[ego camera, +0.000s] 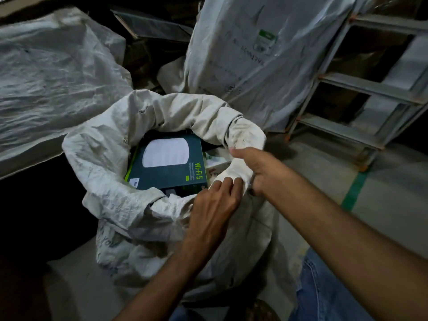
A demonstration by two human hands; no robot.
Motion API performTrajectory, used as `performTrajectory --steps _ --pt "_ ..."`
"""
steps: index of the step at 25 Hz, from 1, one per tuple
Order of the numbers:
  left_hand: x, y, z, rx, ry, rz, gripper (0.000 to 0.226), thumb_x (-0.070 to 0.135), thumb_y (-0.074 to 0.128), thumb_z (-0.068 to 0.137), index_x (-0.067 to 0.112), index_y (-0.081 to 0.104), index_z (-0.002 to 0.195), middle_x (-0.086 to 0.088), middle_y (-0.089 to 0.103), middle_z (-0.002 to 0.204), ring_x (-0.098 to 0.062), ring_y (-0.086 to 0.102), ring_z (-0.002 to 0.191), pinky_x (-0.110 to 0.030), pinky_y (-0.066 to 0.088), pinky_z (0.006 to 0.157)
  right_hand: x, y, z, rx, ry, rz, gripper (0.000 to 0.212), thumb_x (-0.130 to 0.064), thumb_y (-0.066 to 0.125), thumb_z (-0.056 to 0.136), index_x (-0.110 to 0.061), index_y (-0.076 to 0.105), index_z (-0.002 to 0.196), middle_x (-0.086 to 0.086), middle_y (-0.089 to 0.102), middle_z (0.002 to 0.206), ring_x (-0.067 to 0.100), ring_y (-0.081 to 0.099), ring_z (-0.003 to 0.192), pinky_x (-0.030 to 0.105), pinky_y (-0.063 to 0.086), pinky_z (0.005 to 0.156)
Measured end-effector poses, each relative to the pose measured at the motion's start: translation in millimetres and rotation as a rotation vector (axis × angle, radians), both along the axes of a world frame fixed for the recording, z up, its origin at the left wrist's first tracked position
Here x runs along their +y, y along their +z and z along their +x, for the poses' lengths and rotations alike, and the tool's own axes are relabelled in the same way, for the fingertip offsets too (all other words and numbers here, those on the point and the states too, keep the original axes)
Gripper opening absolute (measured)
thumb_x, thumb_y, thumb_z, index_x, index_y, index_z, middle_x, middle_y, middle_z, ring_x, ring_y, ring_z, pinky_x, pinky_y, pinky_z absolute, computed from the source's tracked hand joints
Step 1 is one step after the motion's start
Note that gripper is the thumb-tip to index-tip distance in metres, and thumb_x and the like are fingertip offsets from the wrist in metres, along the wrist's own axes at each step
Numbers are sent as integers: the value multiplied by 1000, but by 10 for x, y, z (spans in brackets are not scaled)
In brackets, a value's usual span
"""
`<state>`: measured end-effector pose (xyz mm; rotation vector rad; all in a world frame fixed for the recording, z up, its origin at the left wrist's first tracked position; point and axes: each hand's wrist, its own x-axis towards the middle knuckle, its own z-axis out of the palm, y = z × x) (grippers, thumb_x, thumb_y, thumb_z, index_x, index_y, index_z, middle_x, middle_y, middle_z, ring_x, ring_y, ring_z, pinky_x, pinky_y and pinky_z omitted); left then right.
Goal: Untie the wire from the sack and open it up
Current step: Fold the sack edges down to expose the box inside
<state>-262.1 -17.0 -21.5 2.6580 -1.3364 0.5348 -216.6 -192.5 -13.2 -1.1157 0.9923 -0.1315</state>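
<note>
A white woven sack (111,158) stands on the floor with its mouth wide open and its rim rolled outward. Inside lies a dark teal box (166,167) printed "Wi-Fi 5", with other boxes partly hidden beside it. My right hand (257,167) grips the rolled rim at the near right of the mouth. My left hand (215,205) rests on the same rim just below it, fingertips pressing the fabric. No wire is visible.
A large sack (261,54) stands behind, another (46,77) lies at the left. A grey metal rack (370,89) is at the right. A green floor stripe (354,188) runs beside my right arm. My jeans-clad leg (324,293) is at the bottom.
</note>
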Motion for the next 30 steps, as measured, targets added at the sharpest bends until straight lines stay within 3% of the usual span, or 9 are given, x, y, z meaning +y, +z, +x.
performTrajectory --steps 4,7,9,11,14,16,20,25,30 --pt "467 244 64 339 -12 -169 43 51 71 84 28 64 119 4 65 105 -23 67 92 -37 53 65 346 438 -451 46 63 146 17 9 49 94 4 58 108 16 67 67 29 62 61 40 60 69" --pt "995 519 292 465 32 -42 92 88 51 67 40 45 146 10 60 134 -16 61 118 -39 53 90 221 439 -582 51 -74 331 26 15 39 97 4 61 105 20 66 85 31 65 73 36 61 66" --pt "1174 571 311 391 45 32 96 81 62 62 44 40 148 11 59 130 -19 62 117 -40 51 87 348 446 -680 19 -72 397 32 18 40 94 6 62 115 22 66 98 34 66 84 39 63 63" --pt "1168 443 206 280 -1 -1 75 46 79 66 40 54 136 8 66 113 -25 68 101 -37 51 72 508 365 -805 4 -12 120 38 10 53 91 0 59 128 16 67 105 27 67 88 33 62 56" --pt "1128 126 129 84 7 -25 55 12 74 67 24 63 119 -1 67 98 -31 66 85 -39 49 59 780 318 -1077 -28 31 -1059 69 -12 76 71 -23 52 135 0 54 130 18 51 118 31 45 102" --pt "1141 -122 74 -106 -59 -48 40 8 65 79 15 63 118 -6 65 91 -32 62 76 -40 47 56 950 563 -1071 -303 435 -1441 62 -6 75 69 -27 63 127 -4 53 136 18 43 127 34 35 113" --pt "1277 -256 42 -85 -76 -165 31 10 59 93 14 62 124 -7 64 96 -28 62 76 -39 48 59 917 702 -545 175 1538 -1464 85 -37 79 80 -26 37 154 -1 42 156 23 36 143 38 32 117" --pt "1648 365 342 906 69 -216 75 89 66 59 42 72 117 26 69 113 0 68 90 -33 58 82 943 537 -506 72 1590 -1600 43 -51 75 77 -29 65 113 -6 67 101 18 61 92 33 46 73" --pt "1711 222 534 404 931 -318 107 74 65 78 -2 38 147 -28 44 141 -46 46 130 -57 45 98 1098 536 -749 -205 1105 -1902 17 -27 63 84 -20 50 91 2 61 85 30 61 75 35 36 57"
